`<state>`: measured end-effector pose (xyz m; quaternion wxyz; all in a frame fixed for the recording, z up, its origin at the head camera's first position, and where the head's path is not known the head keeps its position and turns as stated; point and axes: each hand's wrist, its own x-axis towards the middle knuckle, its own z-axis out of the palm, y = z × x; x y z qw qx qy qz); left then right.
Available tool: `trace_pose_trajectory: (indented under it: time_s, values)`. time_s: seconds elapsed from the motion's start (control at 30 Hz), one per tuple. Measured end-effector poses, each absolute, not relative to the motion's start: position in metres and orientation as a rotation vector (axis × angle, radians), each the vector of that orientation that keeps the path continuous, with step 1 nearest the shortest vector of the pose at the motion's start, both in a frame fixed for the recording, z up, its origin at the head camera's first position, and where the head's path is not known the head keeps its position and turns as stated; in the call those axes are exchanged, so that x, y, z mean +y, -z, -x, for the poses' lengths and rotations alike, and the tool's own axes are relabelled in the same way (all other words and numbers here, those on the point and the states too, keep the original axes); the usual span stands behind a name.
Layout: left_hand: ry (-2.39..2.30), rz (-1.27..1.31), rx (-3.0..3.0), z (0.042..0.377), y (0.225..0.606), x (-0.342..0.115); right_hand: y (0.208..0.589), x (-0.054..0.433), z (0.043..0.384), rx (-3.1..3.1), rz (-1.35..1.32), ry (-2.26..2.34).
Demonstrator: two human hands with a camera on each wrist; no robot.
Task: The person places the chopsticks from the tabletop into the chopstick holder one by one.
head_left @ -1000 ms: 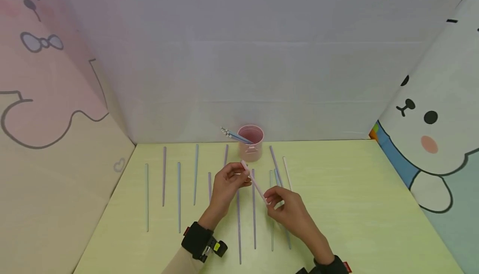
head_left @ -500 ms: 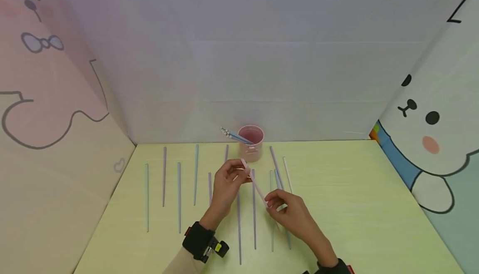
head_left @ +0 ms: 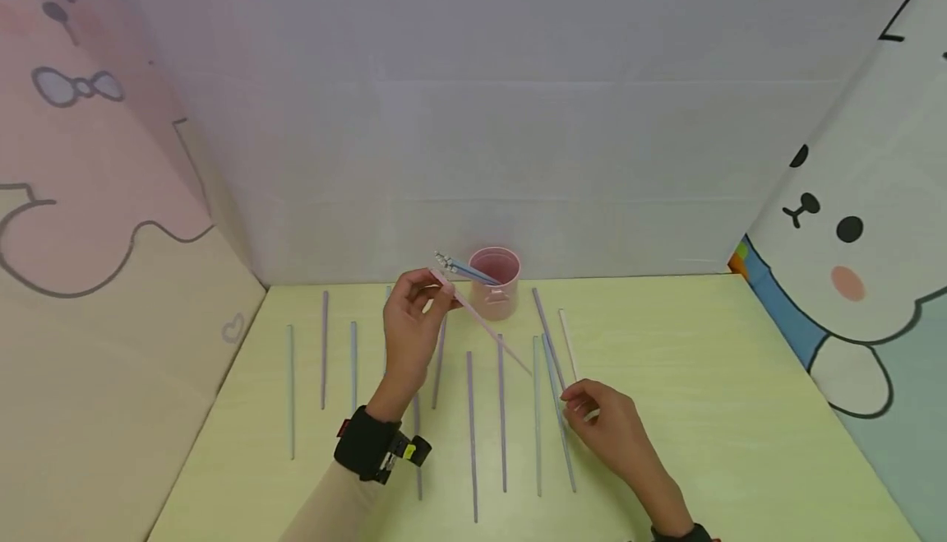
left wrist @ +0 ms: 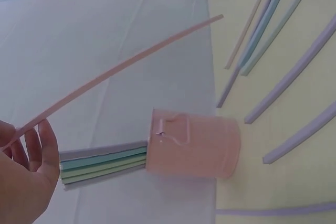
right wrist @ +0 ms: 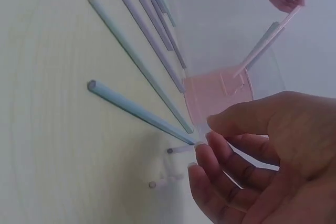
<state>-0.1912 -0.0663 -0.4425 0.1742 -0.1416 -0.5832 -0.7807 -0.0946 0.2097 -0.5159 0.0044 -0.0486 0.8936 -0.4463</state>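
My left hand (head_left: 411, 330) pinches a thin pink straw (head_left: 484, 326) near its upper end, just left of the pink cup (head_left: 494, 305). From there the straw slants down to the right, its lower end free, overlapping the front of the cup's area in the head view. In the left wrist view the straw (left wrist: 126, 64) crosses above the cup, which lies sideways in that view. My right hand (head_left: 608, 428), fingers loosely bent and holding nothing, hovers beside a blue straw (head_left: 558, 419) and a purple straw (head_left: 547, 332). Thumb and fingertips are apart in the right wrist view.
Several straws (left wrist: 105, 162) lean out of the cup's left side. More purple, blue and green straws lie spread over the pale yellow table, among them a green straw (head_left: 291, 394) at the left. A white wall (head_left: 473, 131) stands behind the cup.
My right hand has let go of the pink straw's lower end and moved right and slightly down. My left hand has carried the straw up and left, beside the cup.
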Motion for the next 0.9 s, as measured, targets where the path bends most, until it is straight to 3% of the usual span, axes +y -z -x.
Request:
trace_pose_trajectory:
  time_s: [0.5,0.9]
  values:
    - [2.012,0.454,-1.423,0.224,0.395,-0.088,0.527,0.228,0.102,2.974,0.038,1.182]
    - [1.944,0.399,-1.421,0.24,0.403,-0.084,0.534,0.229,0.104,3.003,-0.003,1.128]
